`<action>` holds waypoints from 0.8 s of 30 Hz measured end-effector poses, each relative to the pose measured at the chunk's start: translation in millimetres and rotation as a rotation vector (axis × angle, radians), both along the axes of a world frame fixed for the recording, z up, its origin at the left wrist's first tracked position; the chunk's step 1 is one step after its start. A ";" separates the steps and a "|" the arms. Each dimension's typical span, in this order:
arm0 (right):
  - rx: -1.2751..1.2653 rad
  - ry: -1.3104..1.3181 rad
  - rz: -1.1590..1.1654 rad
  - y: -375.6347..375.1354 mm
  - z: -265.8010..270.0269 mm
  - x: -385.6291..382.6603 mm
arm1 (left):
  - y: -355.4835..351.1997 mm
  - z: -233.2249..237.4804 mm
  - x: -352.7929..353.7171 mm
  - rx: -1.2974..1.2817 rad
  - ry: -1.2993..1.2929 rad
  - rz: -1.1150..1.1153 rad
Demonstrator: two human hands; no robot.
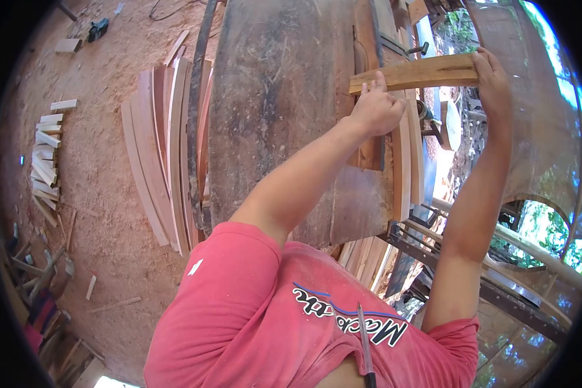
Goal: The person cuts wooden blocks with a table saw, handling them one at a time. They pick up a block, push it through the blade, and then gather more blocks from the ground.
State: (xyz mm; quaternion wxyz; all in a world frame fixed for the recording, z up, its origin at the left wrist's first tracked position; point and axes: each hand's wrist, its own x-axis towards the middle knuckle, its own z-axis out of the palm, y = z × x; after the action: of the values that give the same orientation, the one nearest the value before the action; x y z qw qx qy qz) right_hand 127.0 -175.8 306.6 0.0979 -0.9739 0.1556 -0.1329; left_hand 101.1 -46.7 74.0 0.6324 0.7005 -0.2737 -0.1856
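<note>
Left hand, right of centre in the upper frame: fingers curled into a near fist, thumb raised against the near face of a wooden strip. It is gripping the strip's left end.

Right hand, upper right: fingers wrapped over the top edge at the strip's right end, clamped on it. Both arms are stretched out from a red shirt that fills the bottom of the frame.

Strip: pale brown and rough-edged, held roughly level between the two hands, tilting slightly up toward the right. It is lifted clear of the surfaces behind it (contact with anything but the hands not seen).

Just below the left hand: several pale upright boards standing edge to edge.

Left of the hands, upper centre: a broad, dark, worn bench top, stained and scratched.

Against the bench's left edge: a fanned stack of curved slats, light-coloured and leaning together.

Further out, far left: a row of short offcuts lying on the sawdust floor.

Top left corner: a small green tool on the ground (type not legible).

Lower right: a dark metal frame runs diagonally behind the right forearm.
</note>
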 end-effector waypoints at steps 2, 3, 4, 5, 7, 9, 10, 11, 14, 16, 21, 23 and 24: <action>-0.047 0.013 0.000 4.9 1.5 -5.6 | 0.4 0.9 -0.7 -0.015 0.003 0.001; -0.094 0.028 0.003 8.2 3.6 -9.8 | -0.9 -1.3 -2.4 -0.002 -0.013 0.005; -0.098 0.020 0.006 10.9 3.6 -17.1 | -1.4 -2.3 -2.5 0.010 -0.032 0.013; -0.105 -0.022 0.005 13.1 -0.4 -30.8 | -1.1 -3.7 -4.7 0.008 -0.038 0.016; -0.111 -0.074 -0.039 27.7 -5.1 -65.0 | 2.4 -4.6 -13.3 0.054 -0.044 -0.030; -0.067 -0.076 -0.105 50.9 -7.8 -105.1 | 12.1 -5.0 -22.3 0.055 -0.027 -0.061; -0.024 -0.063 -0.132 57.9 -10.5 -126.4 | 16.8 -6.6 -28.7 0.060 0.002 -0.099; 0.028 -0.120 -0.139 58.8 -21.6 -149.5 | 21.7 -8.3 -35.0 0.059 -0.004 -0.118; 0.196 -0.101 -0.274 92.6 -39.1 -214.5 | 21.3 -35.3 -47.8 -0.044 0.035 -0.182; 0.331 -0.045 -0.338 101.3 -63.6 -259.1 | 34.9 -32.8 -59.6 -0.043 0.133 -0.217; 0.254 -0.020 -0.307 134.3 -147.6 -352.7 | 54.7 -48.5 -95.5 0.079 0.357 -0.324; 0.414 0.069 -0.405 141.4 -184.4 -385.0 | 59.6 -56.7 -122.2 0.111 0.304 -0.339; 0.428 0.048 -0.424 147.0 -189.7 -397.1 | 64.3 -61.1 -136.7 0.126 0.269 -0.330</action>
State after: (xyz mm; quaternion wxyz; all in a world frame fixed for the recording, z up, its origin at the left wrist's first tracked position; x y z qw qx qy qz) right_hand -270.1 -28.8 116.9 0.2673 -0.8799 0.3821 -0.0914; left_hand -35.6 17.5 12.9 0.5795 0.6533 -0.2855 -0.3949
